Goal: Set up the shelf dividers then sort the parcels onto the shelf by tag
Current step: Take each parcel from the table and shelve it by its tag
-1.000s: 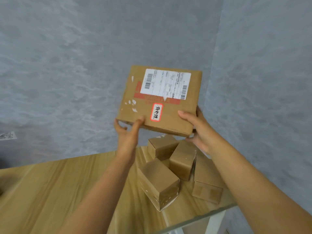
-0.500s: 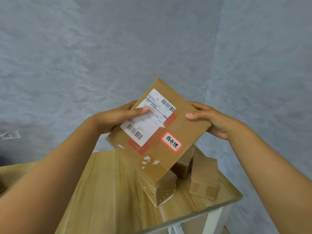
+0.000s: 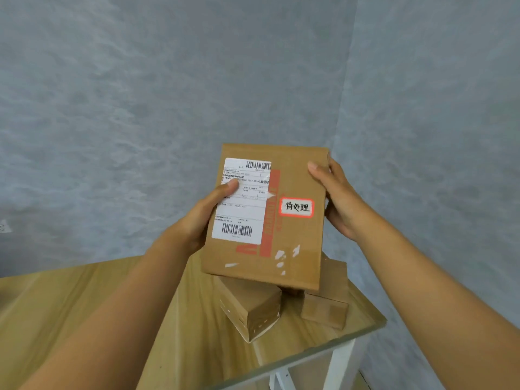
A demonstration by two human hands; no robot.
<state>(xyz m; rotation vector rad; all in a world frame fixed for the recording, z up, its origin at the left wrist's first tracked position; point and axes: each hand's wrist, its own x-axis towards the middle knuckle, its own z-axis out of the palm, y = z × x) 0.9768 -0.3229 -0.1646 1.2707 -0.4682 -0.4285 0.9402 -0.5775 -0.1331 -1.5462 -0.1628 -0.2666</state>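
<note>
A flat brown cardboard parcel [image 3: 295, 243] is held up in the air above the table corner, its long side upright. It carries a white shipping label [image 3: 242, 218] and a red-bordered handwritten tag [image 3: 297, 206]. My left hand [image 3: 202, 218] grips its left edge, thumb pressed on the shipping label. My right hand [image 3: 337, 198] grips the right edge, thumb on the front face. Two small brown parcels, one [image 3: 250, 308] and another [image 3: 326, 305], lie on the table below, partly hidden by the held parcel.
The wooden table [image 3: 84, 311] has a glass-edged corner and a white leg [image 3: 340, 361] at the lower right. Grey walls meet in a corner behind. A scrap of paper [image 3: 4, 225] shows at the far left edge. No shelf or dividers are in view.
The parcel has turned from a landscape tilt to an upright position and dropped lower. My left hand moved from its bottom edge to its left side; my right hand shifted up the right edge.
</note>
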